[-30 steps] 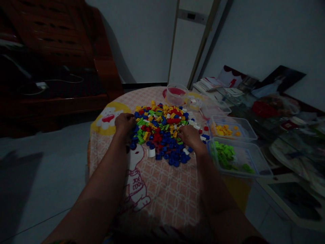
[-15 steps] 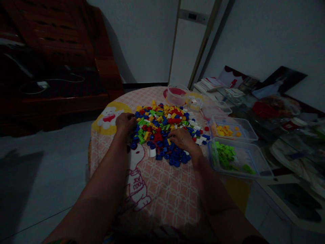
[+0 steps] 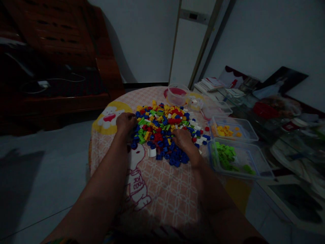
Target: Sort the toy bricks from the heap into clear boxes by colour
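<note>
Brick pile (image 3: 162, 119) sat mid-table (image 3: 165, 189), loose, mixed colors, with both hands at it. Left hand (image 3: 125, 122) was at the pile's left edge, fingers curled; couldn't tell if it pinched anything. Right hand (image 3: 182, 138) was over the right-front part, fingers bent down into the bricks; too dark to tell whether a piece was between them.

Risks as I read it:

- Scatter. Nothing walled the pile in, so a sideways sweep by either hand could have pushed bricks outward. Left side looked worse: the table edge was near that hand.
- Strays. White block (image 3: 152, 152) lay at the pile's front edge and red brick (image 3: 207, 128) off to the right, near the bins. A dragged wrist could have caught either.
- Bin knock. Right forearm ran just beside the front bin (image 3: 259, 164) with green bricks (image 3: 224, 154). An elbow swinging out could have shoved it. It reached toward the table's right side; couldn't see what supported its far end.
- Mix-up. Rear bin (image 3: 250, 132) with yellow bricks (image 3: 223, 130) stood right behind the green one, both open. Poor light plus a short drop could have put a piece in the wrong one.
- Mis-pick. Dark blue pieces (image 3: 177, 157) bunched together, hard to separate by eye.
</note>
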A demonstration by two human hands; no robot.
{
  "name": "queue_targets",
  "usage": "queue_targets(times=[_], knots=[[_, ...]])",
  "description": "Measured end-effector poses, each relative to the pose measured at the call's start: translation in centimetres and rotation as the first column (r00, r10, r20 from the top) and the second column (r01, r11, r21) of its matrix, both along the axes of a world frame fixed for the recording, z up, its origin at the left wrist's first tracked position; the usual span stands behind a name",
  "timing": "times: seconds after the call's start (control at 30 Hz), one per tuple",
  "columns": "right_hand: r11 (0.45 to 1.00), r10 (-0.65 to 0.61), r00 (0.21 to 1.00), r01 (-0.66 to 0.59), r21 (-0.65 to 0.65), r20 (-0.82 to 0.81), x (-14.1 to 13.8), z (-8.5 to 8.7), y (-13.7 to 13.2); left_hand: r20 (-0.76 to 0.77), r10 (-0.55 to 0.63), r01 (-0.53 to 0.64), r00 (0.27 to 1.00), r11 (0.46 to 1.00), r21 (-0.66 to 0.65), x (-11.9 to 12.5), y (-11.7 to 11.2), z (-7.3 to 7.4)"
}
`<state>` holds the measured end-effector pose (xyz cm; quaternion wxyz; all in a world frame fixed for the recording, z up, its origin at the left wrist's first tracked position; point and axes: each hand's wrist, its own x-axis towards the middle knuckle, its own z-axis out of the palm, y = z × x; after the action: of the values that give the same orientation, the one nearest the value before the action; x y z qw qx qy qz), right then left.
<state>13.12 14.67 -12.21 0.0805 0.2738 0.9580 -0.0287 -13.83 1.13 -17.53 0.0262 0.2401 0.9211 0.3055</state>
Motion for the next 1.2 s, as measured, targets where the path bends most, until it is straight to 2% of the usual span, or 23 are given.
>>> queue_targets(times=[0.1,0.27,0.47,0.57,0.63,0.73,0.8,0.9,0.97,1.07,1.2], knots=[[1.000,-0.002,1.000,0.002,-0.014,-0.027,0.4,0.8,0.2,-0.002,0.000,0.000,1.000,1.000,-0.015,0.0,0.0,0.1],[1.000,-0.029,0.985,0.027,-0.016,-0.169,2.3,4.0,1.1,0.003,-0.008,0.008,1.000,1.000,-0.023,0.0,0.1,0.3],[0.983,-0.182,0.965,0.183,-0.008,-0.188,7.0,7.7,3.1,-0.002,-0.004,0.004,1.000,1.000,-0.025,0.0,0.1,0.4],[0.948,-0.309,0.935,0.318,0.021,-0.176,10.6,9.1,4.9,-0.014,0.003,-0.004,1.000,1.000,-0.011,-0.1,0.1,0.3],[0.901,-0.423,0.893,0.432,0.033,-0.154,12.8,9.7,6.0,-0.021,0.012,-0.012,1.000,1.000,-0.010,-0.2,0.2,0.2],[0.838,-0.533,0.825,0.546,0.023,-0.188,14.6,10.1,6.7,-0.027,0.016,-0.016,1.000,1.000,-0.011,-0.3,0.2,0.1],[0.856,-0.495,0.833,0.516,0.023,-0.247,14.2,9.9,6.4,-0.028,0.014,-0.014,1.000,1.000,-0.004,-0.4,0.1,0.1],[0.932,-0.346,0.900,0.361,0.011,-0.265,11.7,9.1,5.4,-0.023,0.003,-0.003,1.000,1.000,0.011,-0.4,-0.1,0.0],[0.965,-0.256,0.942,0.263,0.006,-0.218,9.4,8.2,4.5,-0.017,0.002,-0.002,1.000,1.000,0.008,-0.4,-0.1,0.1],[0.984,-0.177,0.978,0.179,0.013,-0.108,6.4,6.6,3.5,-0.014,0.010,-0.009,1.000,1.000,0.002,-0.3,0.0,0.2],[0.984,-0.178,0.982,0.179,0.004,0.059,4.0,4.6,2.9,-0.014,0.003,-0.003,1.000,1.000,0.007,-0.1,0.0,0.6]])
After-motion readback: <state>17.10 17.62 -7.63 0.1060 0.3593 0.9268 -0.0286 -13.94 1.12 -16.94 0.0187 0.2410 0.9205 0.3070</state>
